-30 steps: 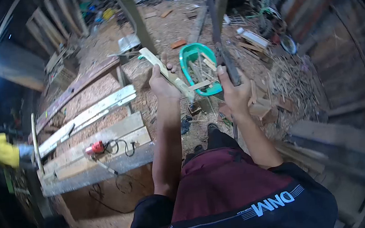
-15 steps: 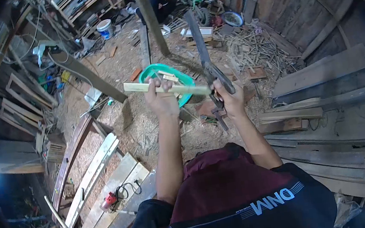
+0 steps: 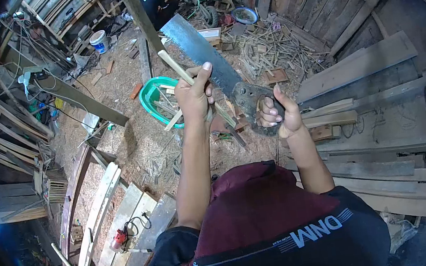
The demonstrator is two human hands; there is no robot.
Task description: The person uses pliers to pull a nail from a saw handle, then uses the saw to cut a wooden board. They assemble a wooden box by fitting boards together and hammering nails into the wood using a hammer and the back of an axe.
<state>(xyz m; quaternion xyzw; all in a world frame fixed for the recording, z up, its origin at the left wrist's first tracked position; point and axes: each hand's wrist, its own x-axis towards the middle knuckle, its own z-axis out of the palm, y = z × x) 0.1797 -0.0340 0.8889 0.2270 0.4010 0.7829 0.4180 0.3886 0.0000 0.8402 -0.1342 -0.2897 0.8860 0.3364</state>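
Observation:
My left hand (image 3: 195, 94) is wrapped round a thin pale wooden strip (image 3: 175, 65), which slants from upper left to lower right. My right hand (image 3: 278, 112) grips the dark handle of a hand saw (image 3: 198, 45). The wide saw blade points up and left, with its flat side in view, and lies just beyond my left thumb. Whether blade and strip touch, I cannot tell. Below and left of the strip stands a green basin (image 3: 147, 101) holding wood offcuts.
A post (image 3: 139, 15) rises beyond the basin, with another (image 3: 83, 98) at left. A person in dark clothes (image 3: 154, 5) is at the back. A white bucket (image 3: 99, 42), scattered sticks (image 3: 267, 53), planks (image 3: 358, 69) at right and a red power tool (image 3: 118, 240) on boards surround me.
The saw has turned so its broad blade shows, tilted further left. The strip has swung from nearly level to a steep slant. The view has shifted slightly.

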